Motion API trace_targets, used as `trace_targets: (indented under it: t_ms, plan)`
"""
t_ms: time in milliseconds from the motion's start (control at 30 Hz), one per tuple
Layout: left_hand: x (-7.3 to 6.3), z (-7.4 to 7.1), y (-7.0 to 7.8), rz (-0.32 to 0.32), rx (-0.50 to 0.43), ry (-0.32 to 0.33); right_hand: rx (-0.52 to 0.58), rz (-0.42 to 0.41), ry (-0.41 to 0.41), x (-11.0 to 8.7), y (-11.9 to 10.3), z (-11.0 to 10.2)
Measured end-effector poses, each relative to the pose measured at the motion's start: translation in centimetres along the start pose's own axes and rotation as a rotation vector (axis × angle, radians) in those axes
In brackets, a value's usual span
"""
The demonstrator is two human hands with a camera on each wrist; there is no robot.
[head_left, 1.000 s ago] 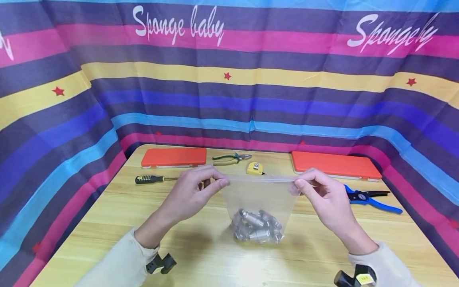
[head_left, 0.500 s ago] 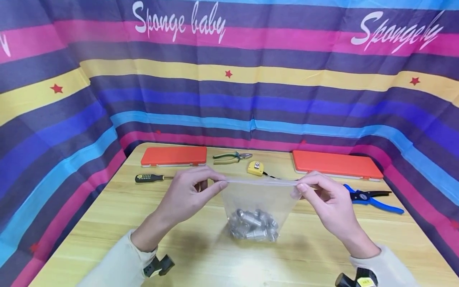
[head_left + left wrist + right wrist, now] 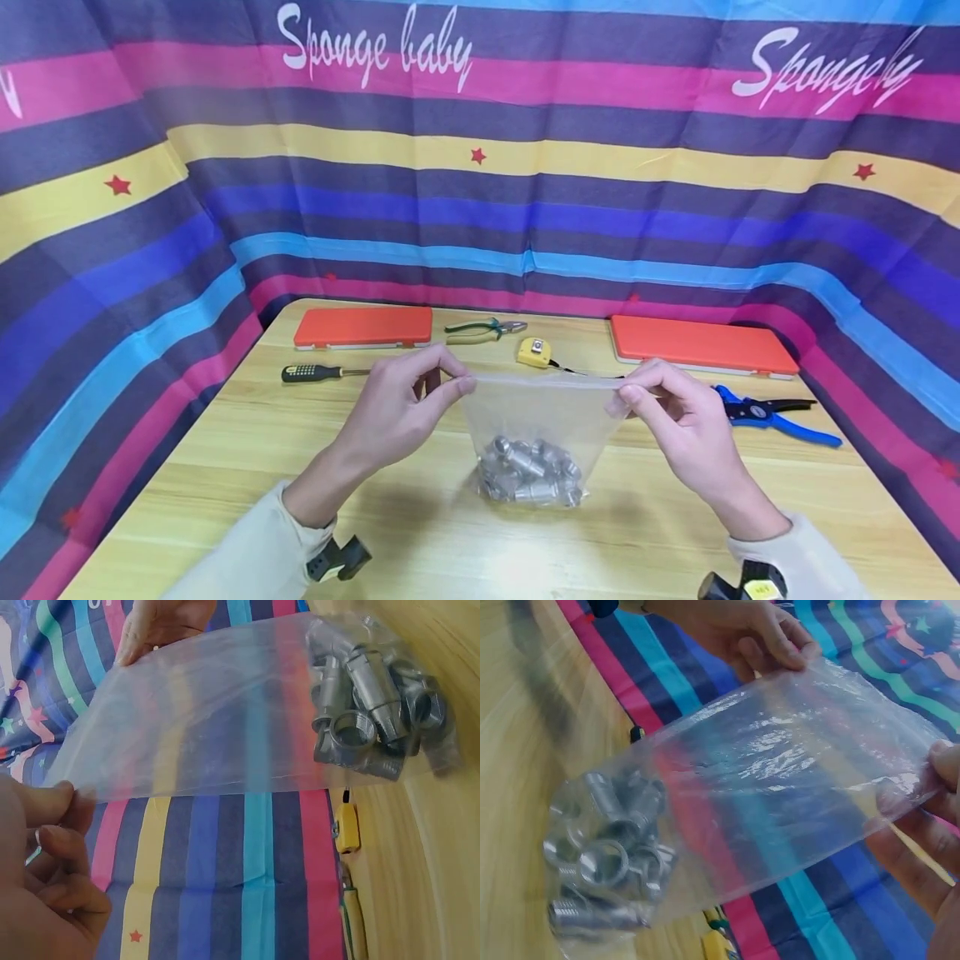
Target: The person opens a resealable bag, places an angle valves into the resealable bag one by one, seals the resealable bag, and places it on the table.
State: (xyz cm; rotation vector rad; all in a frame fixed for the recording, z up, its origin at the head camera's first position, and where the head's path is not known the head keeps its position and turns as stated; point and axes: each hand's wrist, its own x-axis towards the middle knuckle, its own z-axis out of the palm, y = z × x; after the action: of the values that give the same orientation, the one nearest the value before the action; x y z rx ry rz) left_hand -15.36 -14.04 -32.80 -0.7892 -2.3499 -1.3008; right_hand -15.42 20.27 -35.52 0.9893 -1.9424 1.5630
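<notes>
A clear plastic zip bag (image 3: 542, 417) hangs upright between both hands, its top edge drawn straight. Several silvery threaded metal pipe fittings (image 3: 531, 473) lie bunched in its bottom, close over the table. My left hand (image 3: 401, 404) pinches the bag's upper left corner between thumb and forefinger. At the upper right corner, my right hand (image 3: 682, 425) pinches the plastic the same way. The left wrist view shows the fittings (image 3: 367, 697) through the plastic, some with open round ends. In the right wrist view the bag (image 3: 780, 757) stretches from the fingertips down to the metal pieces.
On the wooden table (image 3: 247, 500) behind the bag lie a screwdriver (image 3: 315, 373), combination pliers (image 3: 486, 331), a yellow tape measure (image 3: 533, 352) and blue-handled pliers (image 3: 776, 417). Two red cases, one left (image 3: 363, 327) and one right (image 3: 705, 344), sit near the striped cloth (image 3: 480, 200).
Both hands keep their pinch on the bag's top corners. The bag's bottom with the fittings has shifted slightly left since a second ago, and its top edge sits a little lower.
</notes>
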Motion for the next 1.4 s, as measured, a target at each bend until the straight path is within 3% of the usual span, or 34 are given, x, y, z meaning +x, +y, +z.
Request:
trace_targets:
  t_ms: [133,233,367,500,567,667,867,1033,1233,1400]
  plan:
    - [0.2,0.2,0.3,-0.073,-0.023,-0.04,-0.182,0.083,-0.026,0.1,-0.8,-0.7]
    - [0.3,0.3,0.6,-0.087,-0.025,-0.065,-0.372,0.105,-0.061,1.1,-2.2,-0.7]
    - [0.3,0.4,0.6,-0.079,-0.02,-0.062,-0.583,-0.012,-0.161,3.8,-4.4,1.3]
    - [0.2,0.3,0.5,-0.065,-0.019,-0.055,-0.709,-0.148,-0.308,6.1,-5.5,4.8]
    - [0.2,0.3,0.5,-0.06,-0.024,-0.055,-0.738,-0.172,-0.362,6.9,-5.5,6.2]
    - [0.2,0.2,0.5,-0.059,-0.035,-0.066,-0.737,-0.14,-0.409,7.6,-5.4,7.5]
    - [0.2,0.0,0.5,-0.051,-0.012,-0.081,-0.66,-0.041,-0.45,8.2,-5.1,8.1]
    - [0.4,0.0,0.5,-0.013,0.012,-0.076,-0.62,-0.016,-0.482,8.5,-5.1,8.3]
    - [0.4,0.0,0.5,0.054,0.041,-0.064,-0.578,-0.072,-0.491,8.5,-4.9,8.2]
    - [0.2,0.2,0.3,0.108,0.055,-0.015,-0.634,-0.158,-0.465,8.4,-4.8,8.2]
